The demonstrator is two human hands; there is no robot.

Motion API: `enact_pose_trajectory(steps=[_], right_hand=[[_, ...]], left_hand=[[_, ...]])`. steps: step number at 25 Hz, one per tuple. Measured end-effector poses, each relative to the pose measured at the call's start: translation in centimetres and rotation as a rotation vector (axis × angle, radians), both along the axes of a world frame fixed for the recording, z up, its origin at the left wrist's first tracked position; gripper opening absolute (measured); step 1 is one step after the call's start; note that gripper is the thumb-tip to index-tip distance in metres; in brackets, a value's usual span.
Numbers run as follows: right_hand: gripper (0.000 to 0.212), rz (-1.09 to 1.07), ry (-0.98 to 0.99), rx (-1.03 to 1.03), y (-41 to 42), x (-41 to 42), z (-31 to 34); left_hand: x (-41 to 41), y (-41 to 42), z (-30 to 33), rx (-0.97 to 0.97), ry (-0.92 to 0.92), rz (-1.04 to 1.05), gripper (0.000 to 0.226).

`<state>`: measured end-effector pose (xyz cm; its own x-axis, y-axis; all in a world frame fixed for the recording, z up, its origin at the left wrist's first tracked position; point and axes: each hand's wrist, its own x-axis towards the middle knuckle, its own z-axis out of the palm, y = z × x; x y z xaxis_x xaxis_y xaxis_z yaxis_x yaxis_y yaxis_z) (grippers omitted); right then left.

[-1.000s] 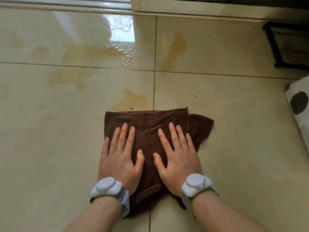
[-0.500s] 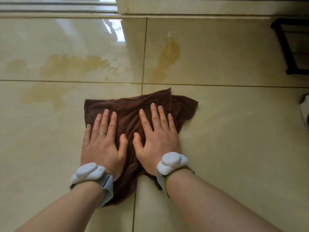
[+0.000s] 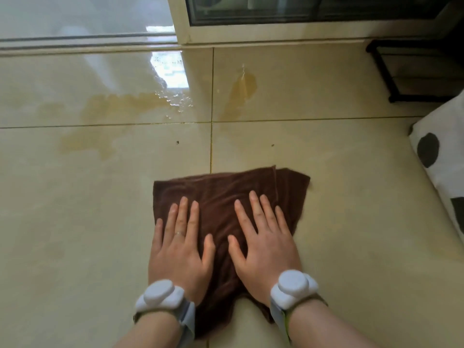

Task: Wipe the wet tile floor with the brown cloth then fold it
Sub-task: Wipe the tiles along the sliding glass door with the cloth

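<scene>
Head view looks down at your 2 hands on the floor. Your left hand [image 3: 179, 249] lies flat on the brown cloth [image 3: 221, 209], with its fingers straight and a little spread. It grips nothing; it just presses down. You have a thin ring [image 3: 179, 233] on 1 finger of that hand. Your right hand [image 3: 266, 244] lies flat on the cloth too, just beside the left one, fingers straight and spread, pressing and not gripping.

You wear a pale grey band on each wrist, the left wrist band [image 3: 164, 298] and the right wrist band [image 3: 292, 287].

The cloth is spread on the cream tile floor [image 3: 75, 234], right under your palms. It lies across a grout line [image 3: 211, 149] that runs away from you. Its far right part shows a second layer sticking out at the corner. Its near end is bunched between your wrists.

Past the cloth you can see yellow-brown wet patches [image 3: 120, 106] on the far tiles, well apart from the cloth. Another yellow patch [image 3: 242, 91] sits to their right. Shiny water [image 3: 173, 96] glints between them, near a pale door frame [image 3: 180, 26].

At the right edge, a white cushion with dark spots [image 3: 442, 156] rests on the floor. Behind it stands a black metal frame [image 3: 384, 69].
</scene>
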<state>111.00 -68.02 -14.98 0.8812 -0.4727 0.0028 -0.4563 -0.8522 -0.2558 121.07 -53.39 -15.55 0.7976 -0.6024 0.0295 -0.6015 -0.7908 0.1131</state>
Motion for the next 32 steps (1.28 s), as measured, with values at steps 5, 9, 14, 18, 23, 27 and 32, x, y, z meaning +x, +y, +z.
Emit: enact_pose_trajectory(steps=[5,9,14,18,23,27,32], right_hand=[[0.070,-0.020,0.048,-0.033,1.6,-3.3,-0.1],[0.071,0.003,0.043,-0.040,1.2,-2.7,-0.1],[0.071,-0.007,0.038,-0.012,-2.8,3.7,0.2],[0.075,-0.007,0.078,0.032,-6.9,9.9,0.4],[0.069,-0.026,0.089,-0.011,-10.4,14.8,0.4],[0.071,-0.031,0.098,-0.004,-9.5,13.5,0.7],[0.075,-0.049,0.058,0.017,-5.4,7.6,0.9]], left_hand=[[-2.1,1.9,0.1,0.018,0.046,-0.042,0.069],[-0.9,1.1,0.2,0.017,0.051,-0.033,0.070],[4.6,-2.7,0.3,0.022,0.052,0.018,0.071],[10.4,-6.9,0.5,0.010,0.080,0.049,0.074],[15.6,-10.8,0.1,-0.005,0.045,0.042,0.075],[14.1,-10.1,0.7,0.017,0.082,0.022,0.075],[8.3,-6.3,0.8,-0.006,0.084,-0.015,0.073]])
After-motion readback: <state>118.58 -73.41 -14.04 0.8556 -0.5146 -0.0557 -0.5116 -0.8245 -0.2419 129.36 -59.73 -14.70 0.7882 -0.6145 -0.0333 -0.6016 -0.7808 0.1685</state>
